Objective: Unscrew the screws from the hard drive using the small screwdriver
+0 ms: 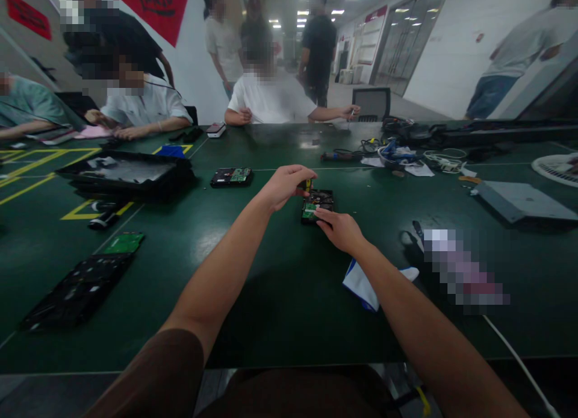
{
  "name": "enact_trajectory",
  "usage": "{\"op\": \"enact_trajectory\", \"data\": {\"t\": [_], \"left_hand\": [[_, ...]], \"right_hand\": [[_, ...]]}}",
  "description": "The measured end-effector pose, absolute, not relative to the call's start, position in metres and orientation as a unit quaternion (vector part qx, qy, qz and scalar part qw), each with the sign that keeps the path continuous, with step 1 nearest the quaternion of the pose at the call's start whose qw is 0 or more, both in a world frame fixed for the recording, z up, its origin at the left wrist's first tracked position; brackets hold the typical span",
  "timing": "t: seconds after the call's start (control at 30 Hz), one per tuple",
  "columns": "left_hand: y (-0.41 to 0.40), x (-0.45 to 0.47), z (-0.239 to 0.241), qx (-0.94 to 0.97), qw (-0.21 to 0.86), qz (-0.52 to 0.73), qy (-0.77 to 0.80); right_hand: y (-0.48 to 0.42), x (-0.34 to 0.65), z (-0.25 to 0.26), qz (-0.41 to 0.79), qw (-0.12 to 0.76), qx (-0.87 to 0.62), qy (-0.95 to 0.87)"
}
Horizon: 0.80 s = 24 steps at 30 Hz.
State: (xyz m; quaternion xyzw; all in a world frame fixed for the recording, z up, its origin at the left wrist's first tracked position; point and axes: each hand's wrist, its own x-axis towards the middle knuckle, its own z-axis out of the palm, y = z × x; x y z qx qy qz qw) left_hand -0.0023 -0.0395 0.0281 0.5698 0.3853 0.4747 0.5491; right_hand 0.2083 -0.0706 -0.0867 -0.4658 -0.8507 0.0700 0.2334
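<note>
A hard drive [321,198] with a green circuit board lies on the green table in front of me. My left hand [289,186] is closed round the yellow and black handle of a screwdriver [309,184], held upright over the drive's far left part. The tool's tip is too small to make out. At the drive's near right edge, my right hand [341,228] grips the side with thumb and fingers by the green board. Left of my hands lies another hard drive [231,177], its green board facing up.
Black trays [126,174] are stacked at the left, above several black drives [79,288] in a row. A white and blue cloth [363,285] lies under my right forearm. Cables [397,153] and a silver box [526,201] are at the right. People sit across the table.
</note>
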Motion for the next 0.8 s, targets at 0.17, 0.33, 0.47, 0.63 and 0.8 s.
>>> {"op": "enact_trajectory", "data": {"t": [0.17, 0.33, 0.47, 0.63, 0.8], "left_hand": [[-0.0407, 0.0009, 0.0263, 0.526, 0.616, 0.456, 0.37], [-0.0387, 0.0017, 0.0259, 0.533, 0.557, 0.5, 0.395], [-0.0409, 0.0029, 0.0279, 0.566, 0.513, 0.499, 0.409], [-0.0448, 0.0057, 0.0307, 0.532, 0.58, 0.487, 0.378], [-0.04, 0.0025, 0.0277, 0.508, 0.585, 0.517, 0.364]], "right_hand": [[-0.071, 0.2082, -0.0869, 0.069, 0.235, -0.471, -0.847], [-0.0726, 0.2078, -0.0844, 0.077, 0.237, -0.469, -0.848], [-0.0728, 0.2072, -0.0841, 0.079, 0.24, -0.469, -0.846], [-0.073, 0.2069, -0.0835, 0.077, 0.237, -0.47, -0.847], [-0.0738, 0.2069, -0.0818, 0.079, 0.237, -0.47, -0.846]]}}
